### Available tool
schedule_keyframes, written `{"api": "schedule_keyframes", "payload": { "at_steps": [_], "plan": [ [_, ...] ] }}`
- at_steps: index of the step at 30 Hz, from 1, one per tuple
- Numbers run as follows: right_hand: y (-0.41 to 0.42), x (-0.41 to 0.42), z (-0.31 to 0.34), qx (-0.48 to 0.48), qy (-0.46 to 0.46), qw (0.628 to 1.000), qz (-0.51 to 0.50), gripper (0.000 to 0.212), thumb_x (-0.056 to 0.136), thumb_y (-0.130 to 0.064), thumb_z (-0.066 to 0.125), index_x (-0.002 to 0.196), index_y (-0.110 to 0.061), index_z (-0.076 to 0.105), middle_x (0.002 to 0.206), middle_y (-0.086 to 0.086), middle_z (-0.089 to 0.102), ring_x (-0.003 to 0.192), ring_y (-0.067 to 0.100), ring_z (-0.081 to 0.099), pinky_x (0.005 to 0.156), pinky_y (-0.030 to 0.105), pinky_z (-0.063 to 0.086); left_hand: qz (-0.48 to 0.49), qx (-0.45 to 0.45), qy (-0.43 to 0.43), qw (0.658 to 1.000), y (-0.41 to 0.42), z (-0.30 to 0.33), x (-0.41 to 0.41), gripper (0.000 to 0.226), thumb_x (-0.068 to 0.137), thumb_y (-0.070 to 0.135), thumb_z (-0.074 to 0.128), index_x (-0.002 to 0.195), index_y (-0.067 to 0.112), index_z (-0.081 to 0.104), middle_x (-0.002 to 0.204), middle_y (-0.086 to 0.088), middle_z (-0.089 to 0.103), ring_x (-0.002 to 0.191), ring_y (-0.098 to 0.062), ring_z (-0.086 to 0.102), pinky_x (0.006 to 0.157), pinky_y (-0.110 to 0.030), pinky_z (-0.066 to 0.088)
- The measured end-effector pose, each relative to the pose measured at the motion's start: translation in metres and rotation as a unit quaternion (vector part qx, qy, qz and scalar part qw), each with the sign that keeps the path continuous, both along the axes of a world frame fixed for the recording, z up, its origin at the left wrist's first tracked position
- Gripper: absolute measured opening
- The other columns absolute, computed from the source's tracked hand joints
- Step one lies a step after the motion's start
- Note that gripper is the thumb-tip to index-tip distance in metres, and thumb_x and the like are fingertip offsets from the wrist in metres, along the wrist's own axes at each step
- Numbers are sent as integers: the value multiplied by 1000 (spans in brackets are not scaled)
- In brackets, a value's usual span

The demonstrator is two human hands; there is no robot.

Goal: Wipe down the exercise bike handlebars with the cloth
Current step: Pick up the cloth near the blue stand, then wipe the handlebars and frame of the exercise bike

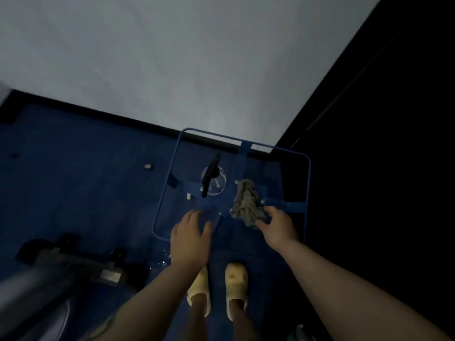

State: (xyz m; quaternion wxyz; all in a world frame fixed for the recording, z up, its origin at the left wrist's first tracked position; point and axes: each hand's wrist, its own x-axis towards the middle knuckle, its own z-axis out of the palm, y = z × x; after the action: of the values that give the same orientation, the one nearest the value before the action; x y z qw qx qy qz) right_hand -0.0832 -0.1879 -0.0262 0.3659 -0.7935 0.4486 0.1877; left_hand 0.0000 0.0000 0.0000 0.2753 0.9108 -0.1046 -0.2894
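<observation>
Dim room, blue carpet, white wall. Clear glass counter [290,166] with blue frame. Crumpled grey cloth [247,201] at 3 o'clock of spray bottle [213,179]. Right hand [277,227] open, fingertips touching cloth edge, nothing held. Left hand [190,236] open, empty. Cloth likely soft, light; pinch mid-bunch.

Seen from above in dim light, a clear table with a blue frame [306,183] stands at the frame's centre over dark blue carpet, against a pale wall. On its top lie a crumpled grey cloth [247,203] and, to the left of it, a clear spray bottle [213,180] with a black trigger head. The right hand [277,226] reaches the cloth's lower right edge, fingers spread and touching it. The left hand [190,238] hovers open, palm down, at the table's near edge. Below, two feet in pale yellow slippers [236,289]; at lower left, a blurred exercise bike base [73,262]
</observation>
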Motion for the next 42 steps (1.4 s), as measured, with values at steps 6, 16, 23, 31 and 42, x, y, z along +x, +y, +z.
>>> {"api": "schedule_keyframes", "payload": {
  "at_steps": [6,16,23,31,42],
  "plan": [
    [5,11,-25,-48,8,998,-34,17,90,-23,60,105,-15,62,111,6,62,99,24,58,81,41,53,5,-8,-10,1000,7,-24,3,41,95,31,46,133,15,48,140,-2,48,129,-20,43,110,-43,30],
    [12,18,29,-70,-175,980,-60,8,96,-27,50,92,-20,50,80,-11,59,70,8,57,58,33,49,26,-39,-14,999,2,15,16,39,94,27,47,132,16,48,141,-2,48,130,-21,43,110,-42,31],
    [19,26,135,-35,-315,948,-40,7,93,-19,56,86,-19,54,74,-6,60,67,6,58,61,30,48,46,-99,-81,991,14,106,26,38,94,25,52,130,15,50,140,-2,48,130,-18,44,110,-42,32],
    [40,29,277,59,-486,872,21,15,92,-11,56,81,-21,55,72,-4,63,63,0,59,57,12,47,101,-147,-191,965,62,210,33,33,93,27,54,125,22,54,128,7,54,114,-8,50,97,-29,40],
    [122,50,339,182,-529,814,158,8,90,-16,58,82,-18,58,73,-5,67,61,-2,60,56,7,45,253,-100,-307,912,168,281,-35,33,90,38,53,123,31,54,125,21,50,116,1,45,99,-22,35]
  ]
}}
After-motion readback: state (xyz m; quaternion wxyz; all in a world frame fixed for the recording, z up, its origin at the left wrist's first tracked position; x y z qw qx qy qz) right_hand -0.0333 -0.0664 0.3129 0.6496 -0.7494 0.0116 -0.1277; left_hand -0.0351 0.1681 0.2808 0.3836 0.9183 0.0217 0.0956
